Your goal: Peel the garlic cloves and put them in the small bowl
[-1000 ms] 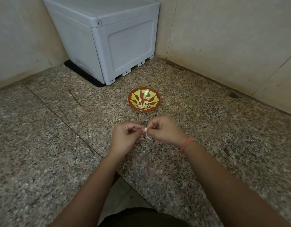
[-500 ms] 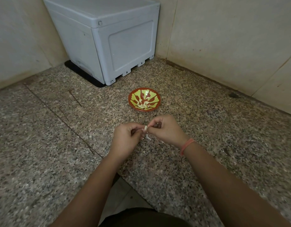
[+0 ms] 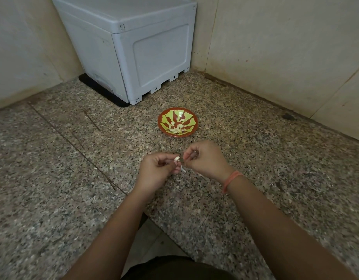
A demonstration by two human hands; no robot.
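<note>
My left hand (image 3: 157,170) pinches a pale garlic clove (image 3: 176,158) at its fingertips, above the granite counter. A thin strip of skin (image 3: 182,169) hangs below the clove. My right hand (image 3: 204,158) is just to the right, fingers curled with thumb and forefinger pinched; what they hold is too small to tell. The small bowl (image 3: 191,120), red-brown with a yellow-green pattern, stands a short way beyond the hands. Several peeled garlic cloves (image 3: 176,128) lie in it.
A grey plastic box (image 3: 134,43) stands on a black mat in the back corner, behind the bowl. Tiled walls close the counter at the back and right. The counter's front edge has a notch near my body.
My hands have drawn slightly apart. The clove now shows bare at my left fingertips, and my right hand has pulled away to the right.
</note>
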